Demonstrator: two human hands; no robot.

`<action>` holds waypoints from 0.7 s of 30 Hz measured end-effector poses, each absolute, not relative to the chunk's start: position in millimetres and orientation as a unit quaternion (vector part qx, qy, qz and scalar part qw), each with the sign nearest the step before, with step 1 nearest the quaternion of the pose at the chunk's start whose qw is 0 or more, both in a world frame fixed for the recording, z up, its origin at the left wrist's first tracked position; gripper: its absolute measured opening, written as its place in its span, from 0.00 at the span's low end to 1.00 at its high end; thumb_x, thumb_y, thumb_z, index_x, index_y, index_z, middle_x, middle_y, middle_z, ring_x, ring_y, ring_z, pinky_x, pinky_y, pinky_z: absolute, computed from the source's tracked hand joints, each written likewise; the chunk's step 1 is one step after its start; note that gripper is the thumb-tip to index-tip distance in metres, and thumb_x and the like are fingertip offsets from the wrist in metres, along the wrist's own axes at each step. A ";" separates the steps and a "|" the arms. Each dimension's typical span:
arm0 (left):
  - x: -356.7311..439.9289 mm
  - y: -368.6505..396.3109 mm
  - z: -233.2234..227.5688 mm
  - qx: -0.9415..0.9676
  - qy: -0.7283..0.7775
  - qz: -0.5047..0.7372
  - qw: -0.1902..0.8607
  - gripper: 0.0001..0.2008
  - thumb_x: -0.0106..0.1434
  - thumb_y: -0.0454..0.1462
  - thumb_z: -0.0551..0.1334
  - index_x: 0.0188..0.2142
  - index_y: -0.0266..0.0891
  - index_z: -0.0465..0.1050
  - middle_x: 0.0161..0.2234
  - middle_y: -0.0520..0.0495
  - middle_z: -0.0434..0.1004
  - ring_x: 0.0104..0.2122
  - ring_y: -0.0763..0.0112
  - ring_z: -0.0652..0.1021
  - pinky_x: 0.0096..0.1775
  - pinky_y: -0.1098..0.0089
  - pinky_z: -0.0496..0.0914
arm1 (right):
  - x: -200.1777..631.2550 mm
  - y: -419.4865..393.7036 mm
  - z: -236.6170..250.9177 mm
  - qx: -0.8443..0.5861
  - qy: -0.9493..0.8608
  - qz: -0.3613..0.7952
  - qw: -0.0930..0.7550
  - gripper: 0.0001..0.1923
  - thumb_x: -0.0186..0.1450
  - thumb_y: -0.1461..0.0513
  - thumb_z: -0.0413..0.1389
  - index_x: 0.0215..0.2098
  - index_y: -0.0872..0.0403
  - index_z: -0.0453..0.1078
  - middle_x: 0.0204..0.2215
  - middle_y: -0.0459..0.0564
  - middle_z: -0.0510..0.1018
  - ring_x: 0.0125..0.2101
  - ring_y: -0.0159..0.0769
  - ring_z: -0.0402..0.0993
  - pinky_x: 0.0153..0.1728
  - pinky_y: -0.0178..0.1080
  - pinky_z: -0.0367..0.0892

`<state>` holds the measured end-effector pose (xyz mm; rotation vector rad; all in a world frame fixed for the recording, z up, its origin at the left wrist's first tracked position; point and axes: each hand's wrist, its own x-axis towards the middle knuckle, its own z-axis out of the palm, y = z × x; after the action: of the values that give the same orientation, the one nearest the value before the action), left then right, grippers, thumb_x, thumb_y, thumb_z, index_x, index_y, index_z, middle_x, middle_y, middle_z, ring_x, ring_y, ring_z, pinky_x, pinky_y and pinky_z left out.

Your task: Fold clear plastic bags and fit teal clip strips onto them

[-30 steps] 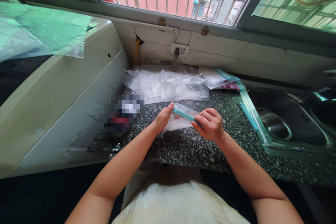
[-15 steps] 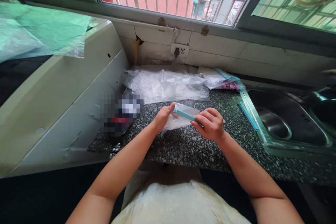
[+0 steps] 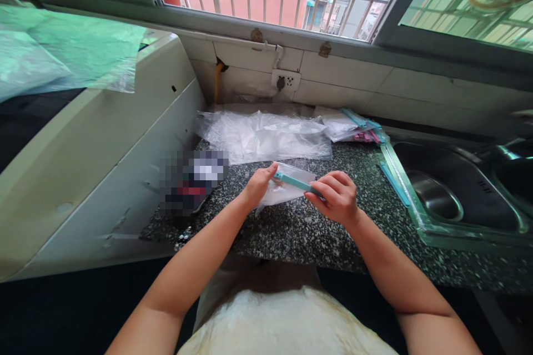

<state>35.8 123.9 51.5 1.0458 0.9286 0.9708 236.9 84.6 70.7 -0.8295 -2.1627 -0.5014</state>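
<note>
Two hands on one small clear bag (image 3: 280, 191) with a teal zip strip (image 3: 293, 182), held just above the speckled counter (image 3: 300, 233), near its front edge; left hand (image 3: 259, 184) pinches the strip's left end, thumb on top, fingers closed on it; right hand (image 3: 336, 197) grips the strip's right end, fingers curled round it; strip runs tilted, left end higher; bag body hangs below the strip, crumpled, contents not discernible. Behind the bag, a heap of clear plastic (image 3: 266, 136) lies on the counter against the tiled wall; to its right, a stack of bags (image 3: 353, 125) with teal and pink strips, near the sink (image 3: 458, 194); one loose teal strip (image 3: 393, 183) lies along the sink's left rim; wall socket (image 3: 285, 79) above the heap; white appliance (image 3: 95, 150) at left, green plastic sheet (image 3: 62, 55) on top.
</note>
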 end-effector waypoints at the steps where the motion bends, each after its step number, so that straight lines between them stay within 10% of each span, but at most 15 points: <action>1: 36.1 123.9 52.5 0.462 0.414 0.430 0.656 0.28 0.44 0.60 0.62 0.15 0.35 0.69 0.15 0.50 0.69 0.20 0.73 0.67 0.26 0.72 0.61 | 237.3 84.5 71.3 -0.324 -0.844 -0.196 0.379 0.04 0.59 0.60 0.59 0.32 0.51 0.68 0.23 0.44 0.76 0.26 0.33 0.67 0.32 0.38 0.63; 21: 36.3 126.6 54.3 0.442 0.448 0.484 0.608 0.22 0.52 0.50 0.62 0.11 0.37 0.66 0.13 0.52 0.64 0.21 0.72 0.65 0.31 0.71 0.63 | 241.9 85.0 75.9 -0.299 -0.826 -0.211 0.428 0.10 0.57 0.63 0.61 0.37 0.50 0.67 0.25 0.45 0.77 0.27 0.33 0.69 0.31 0.38 0.67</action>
<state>36.3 126.6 54.3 1.0212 1.0358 1.1172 241.9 85.0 75.9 -0.7475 -2.0642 -0.5274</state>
